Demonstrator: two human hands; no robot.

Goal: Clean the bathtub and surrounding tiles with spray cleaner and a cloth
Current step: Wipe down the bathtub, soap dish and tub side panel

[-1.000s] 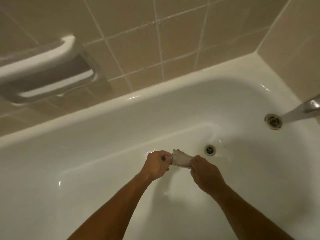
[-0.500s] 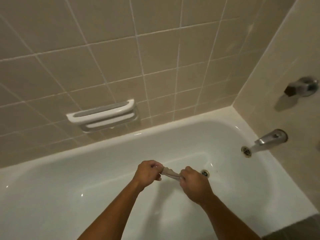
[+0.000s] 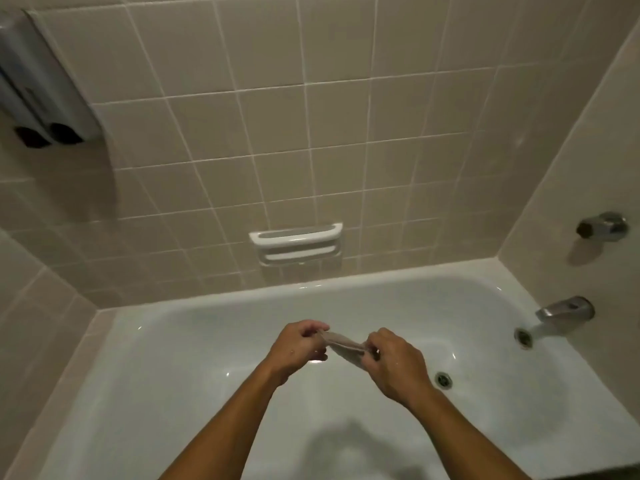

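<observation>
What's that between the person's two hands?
A bunched cloth, gripped by the left hand and right hand above the tub, seen from the head camera.

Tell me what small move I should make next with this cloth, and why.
Probably open the cloth out flat. It is bunched and stretched between your left hand and right hand above the bathtub, touching nothing; spread out, it would likely wipe the tiles better.

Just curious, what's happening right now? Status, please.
Left hand and right hand both gripping the cloth, held over the bathtub. No spray cleaner visible. Nothing in the way.
</observation>
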